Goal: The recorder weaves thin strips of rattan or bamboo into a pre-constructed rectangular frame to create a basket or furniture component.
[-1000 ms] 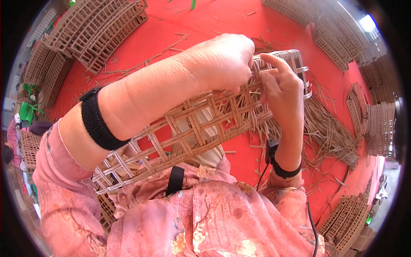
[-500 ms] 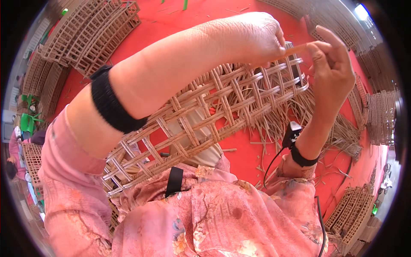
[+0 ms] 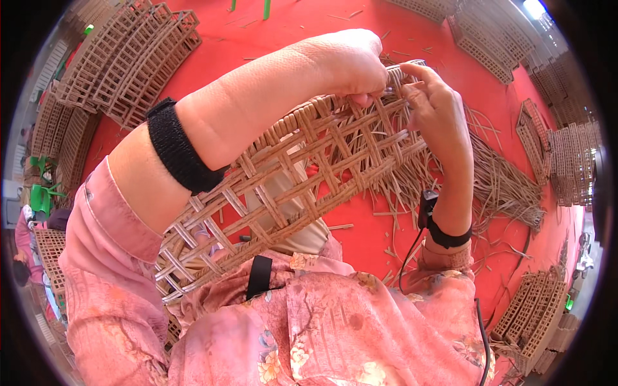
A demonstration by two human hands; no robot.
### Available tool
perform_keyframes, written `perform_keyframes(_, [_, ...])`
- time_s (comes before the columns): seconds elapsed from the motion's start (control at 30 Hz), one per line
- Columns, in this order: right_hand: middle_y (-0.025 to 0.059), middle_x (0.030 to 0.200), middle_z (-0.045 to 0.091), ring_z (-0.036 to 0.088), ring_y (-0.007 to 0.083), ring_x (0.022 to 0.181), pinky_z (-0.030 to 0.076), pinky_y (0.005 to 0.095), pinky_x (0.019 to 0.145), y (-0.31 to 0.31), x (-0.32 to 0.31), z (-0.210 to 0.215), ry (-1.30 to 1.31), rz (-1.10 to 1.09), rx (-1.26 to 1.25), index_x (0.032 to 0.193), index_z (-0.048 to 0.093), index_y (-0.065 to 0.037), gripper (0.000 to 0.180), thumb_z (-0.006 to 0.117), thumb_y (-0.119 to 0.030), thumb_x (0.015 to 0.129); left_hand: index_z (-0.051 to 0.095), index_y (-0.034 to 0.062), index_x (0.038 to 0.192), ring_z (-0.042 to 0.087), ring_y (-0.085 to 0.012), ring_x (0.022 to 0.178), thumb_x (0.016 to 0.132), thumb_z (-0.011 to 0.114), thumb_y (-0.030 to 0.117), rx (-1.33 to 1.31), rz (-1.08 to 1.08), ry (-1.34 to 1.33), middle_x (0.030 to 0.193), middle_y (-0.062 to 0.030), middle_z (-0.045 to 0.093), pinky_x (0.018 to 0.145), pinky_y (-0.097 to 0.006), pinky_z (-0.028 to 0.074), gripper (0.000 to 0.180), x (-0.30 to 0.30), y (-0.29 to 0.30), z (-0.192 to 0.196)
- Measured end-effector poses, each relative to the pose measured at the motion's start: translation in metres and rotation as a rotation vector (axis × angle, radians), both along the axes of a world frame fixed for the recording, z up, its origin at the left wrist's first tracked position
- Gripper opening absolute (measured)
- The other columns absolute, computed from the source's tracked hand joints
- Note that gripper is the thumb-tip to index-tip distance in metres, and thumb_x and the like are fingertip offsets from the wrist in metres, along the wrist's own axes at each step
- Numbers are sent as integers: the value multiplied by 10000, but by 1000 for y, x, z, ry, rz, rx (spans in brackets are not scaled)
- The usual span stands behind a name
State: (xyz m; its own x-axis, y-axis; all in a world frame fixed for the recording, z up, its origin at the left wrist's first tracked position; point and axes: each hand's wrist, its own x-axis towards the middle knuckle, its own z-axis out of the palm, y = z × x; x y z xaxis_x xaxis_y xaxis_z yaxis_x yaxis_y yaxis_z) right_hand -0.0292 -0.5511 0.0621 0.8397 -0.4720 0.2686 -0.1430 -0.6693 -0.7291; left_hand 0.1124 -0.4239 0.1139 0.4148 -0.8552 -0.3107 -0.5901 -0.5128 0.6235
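A long openwork wicker basket (image 3: 335, 151) lies slanted across my lap, its upper right end raised. My left hand (image 3: 358, 67) is closed at its far rim, knuckles up. Whatever its fingers pinch is hidden beneath the hand. My right hand (image 3: 441, 109) grips the rim at the right end, with index finger and thumb bent over the edge. Only a small gap separates the two hands. Tight wrapping covers the rim (image 3: 302, 119) to the left of my left hand.
A heap of loose wicker strips (image 3: 496, 174) lies on the red floor (image 3: 257, 38) behind my right forearm. Stacked wicker frames (image 3: 132, 61) stand at the far left; more stacks (image 3: 531, 315) stand at the right. A black cable (image 3: 409, 260) runs from a small device (image 3: 428, 206) at my right wrist.
Both hands have moved left and down onto the basket's rim, the right one farther. The thin strip stretched between them earlier no longer shows. The basket's right end has shifted left slightly.
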Motion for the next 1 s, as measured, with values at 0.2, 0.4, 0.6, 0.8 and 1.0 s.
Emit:
perform_keyframes(0.2, [115, 778, 714, 623, 125, 543, 507, 299, 550, -6, 4, -8, 4, 41, 65, 1219, 654, 25, 316, 611, -112, 938, 659, -17, 981, 632, -123, 614, 864, 640, 93, -83, 28, 22, 699, -54, 675, 580, -288, 514, 162, -5, -12, -9])
perform_keyframes(0.4, [65, 786, 733, 606, 69, 560, 480, 231, 494, -5, 4, -9, -170, -149, 202, 1116, 701, 18, 280, 728, -70, 852, 634, -21, 950, 677, -158, 654, 835, 638, 58, -42, -82, -144, 746, -99, 692, 600, -319, 539, 139, -14, -13, -2])
perform_keyframes(0.6, [50, 791, 739, 604, 64, 588, 479, 217, 512, -7, 14, -7, -199, -229, 241, 1103, 707, 11, 322, 789, -77, 804, 639, -16, 988, 709, -231, 724, 810, 613, 2, -79, -139, -342, 833, -153, 705, 665, -378, 562, 181, -22, -18, 1])
perform_keyframes(0.8, [42, 837, 718, 645, 66, 718, 525, 217, 616, -28, 19, -22, -409, -125, 272, 1139, 678, 12, 326, 751, -12, 822, 675, -16, 998, 710, -268, 842, 844, 615, 96, -300, -174, -608, 880, -175, 711, 732, -373, 567, 199, -14, -29, -12])
perform_keyframes(1.0, [68, 872, 720, 649, 76, 718, 531, 211, 610, -47, 15, 6, -555, -176, 144, 1188, 653, -9, 351, 703, 48, 845, 748, 64, 1063, 710, -261, 966, 903, 647, 247, -174, -171, -509, 977, -151, 744, 862, -384, 574, 263, -6, -52, 12])
